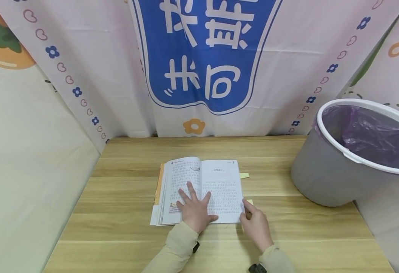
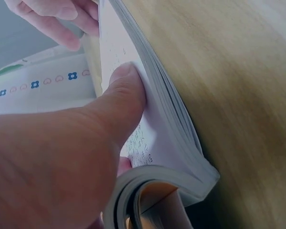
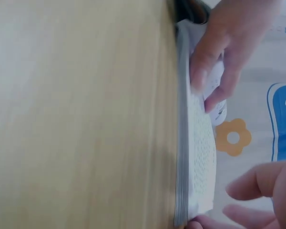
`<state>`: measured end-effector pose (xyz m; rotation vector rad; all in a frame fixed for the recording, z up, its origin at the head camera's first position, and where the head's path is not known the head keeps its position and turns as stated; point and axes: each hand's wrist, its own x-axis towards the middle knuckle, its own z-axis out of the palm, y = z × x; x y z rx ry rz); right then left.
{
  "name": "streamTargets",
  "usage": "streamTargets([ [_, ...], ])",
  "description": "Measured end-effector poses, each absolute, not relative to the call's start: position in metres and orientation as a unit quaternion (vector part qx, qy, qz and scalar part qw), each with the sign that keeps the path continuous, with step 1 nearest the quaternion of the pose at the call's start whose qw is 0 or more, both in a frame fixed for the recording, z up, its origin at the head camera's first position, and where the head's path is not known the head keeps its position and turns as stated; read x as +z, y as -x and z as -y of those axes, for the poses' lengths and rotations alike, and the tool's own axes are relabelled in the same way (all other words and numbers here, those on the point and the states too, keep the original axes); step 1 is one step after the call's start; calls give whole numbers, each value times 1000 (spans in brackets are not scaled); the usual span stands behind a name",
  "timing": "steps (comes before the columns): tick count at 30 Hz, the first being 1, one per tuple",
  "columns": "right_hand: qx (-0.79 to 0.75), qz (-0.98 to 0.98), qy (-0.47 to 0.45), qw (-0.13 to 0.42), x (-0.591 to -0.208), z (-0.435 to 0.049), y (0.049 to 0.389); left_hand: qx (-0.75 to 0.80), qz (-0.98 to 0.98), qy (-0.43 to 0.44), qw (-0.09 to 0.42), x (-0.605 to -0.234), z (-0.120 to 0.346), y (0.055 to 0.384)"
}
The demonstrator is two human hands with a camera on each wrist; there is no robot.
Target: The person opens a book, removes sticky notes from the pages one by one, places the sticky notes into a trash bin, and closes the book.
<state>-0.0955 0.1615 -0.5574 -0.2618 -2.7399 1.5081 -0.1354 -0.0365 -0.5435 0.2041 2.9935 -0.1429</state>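
A book lies spread on the table, its printed pages facing up. The left hand rests on it across the lower part of the fold, fingers spread. In the left wrist view the left thumb presses on the page near the lower edge. At the book's lower right edge is the right hand, its fingers loosely bent and touching the edge. The right wrist view shows the right thumb apart from the page, while another fingertip lies at the book's corner.
Yellow tabs stick out from the book's right side. A grey bin with a white rim and purple liner stands at the right of the wooden table. A printed cloth hangs behind.
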Motion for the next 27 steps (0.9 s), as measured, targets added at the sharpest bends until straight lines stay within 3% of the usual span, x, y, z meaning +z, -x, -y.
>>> streamTargets([
  [9, 567, 812, 135, -2, -554, -164, 102, -37, -994, -65, 75, -538, 38, 133],
  [27, 631, 745, 195, -87, -537, -177, 113, -27, -995, -74, 63, -535, 38, 132],
])
